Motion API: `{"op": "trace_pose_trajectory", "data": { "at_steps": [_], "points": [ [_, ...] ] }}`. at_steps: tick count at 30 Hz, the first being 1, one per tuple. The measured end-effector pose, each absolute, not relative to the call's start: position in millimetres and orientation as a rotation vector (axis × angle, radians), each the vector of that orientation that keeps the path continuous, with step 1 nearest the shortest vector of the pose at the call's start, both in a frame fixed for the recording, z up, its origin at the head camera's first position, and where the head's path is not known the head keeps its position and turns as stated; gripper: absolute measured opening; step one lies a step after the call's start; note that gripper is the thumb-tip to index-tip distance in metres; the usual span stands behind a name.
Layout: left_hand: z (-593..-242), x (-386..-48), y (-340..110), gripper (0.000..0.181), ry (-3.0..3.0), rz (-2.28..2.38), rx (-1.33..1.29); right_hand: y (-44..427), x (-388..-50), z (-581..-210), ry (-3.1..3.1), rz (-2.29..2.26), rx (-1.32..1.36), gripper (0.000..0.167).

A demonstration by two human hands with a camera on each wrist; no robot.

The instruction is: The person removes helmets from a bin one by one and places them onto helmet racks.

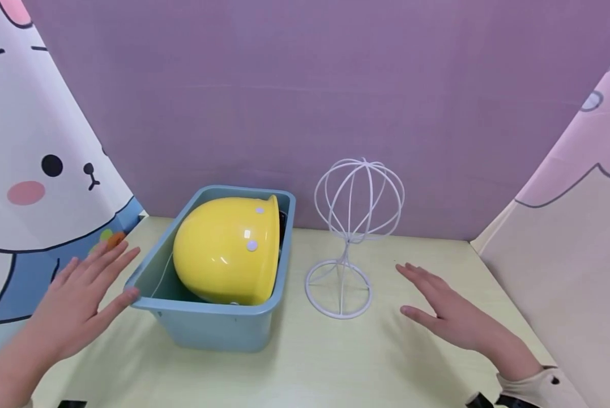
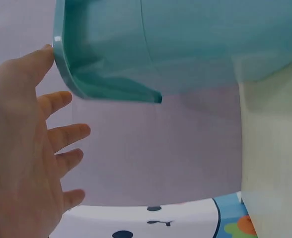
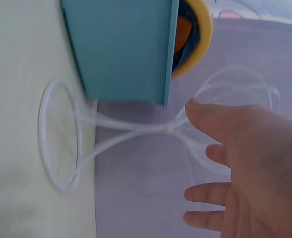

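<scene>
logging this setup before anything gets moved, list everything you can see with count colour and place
Helmet: one, yellow, on its side in the bin
Bin: one, blue, on the table, left of centre
Wire stand: one, white, on the table right of the bin
Table: one, pale yellow, beneath bin and stand
Back panel: one, purple, behind the table
Left panel: one, mostly white and blue cartoon print, left side
Right panel: one, pale with pink, right side
Sleeve: one clearly seen, cream, right wrist
Left hand: one, bare, thumb at the bin's near left corner
Right hand: one, bare, right of the stand
</scene>
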State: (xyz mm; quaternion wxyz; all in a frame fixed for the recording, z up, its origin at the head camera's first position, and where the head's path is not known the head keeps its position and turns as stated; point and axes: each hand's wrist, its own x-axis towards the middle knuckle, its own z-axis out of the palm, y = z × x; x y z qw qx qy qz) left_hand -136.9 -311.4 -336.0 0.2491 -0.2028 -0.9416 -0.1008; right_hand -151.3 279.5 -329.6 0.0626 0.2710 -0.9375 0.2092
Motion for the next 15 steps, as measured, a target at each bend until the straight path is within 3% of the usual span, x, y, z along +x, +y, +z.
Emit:
{"op": "trace_pose_trajectory", "data": {
  "at_steps": [9,15],
  "points": [
    [-339.1,-124.9,-296.5,0.064,-2.565,-0.230,-0.555,248.0,-140.1,-322.7,-2.742,0.551,0.962,0.064],
    [-338.8,-121.1,-288.9,0.052,-2.372,-0.238,-0.624,231.7,-144.5,-322.1,-2.708,0.658,1.047,0.061]
  ]
}}
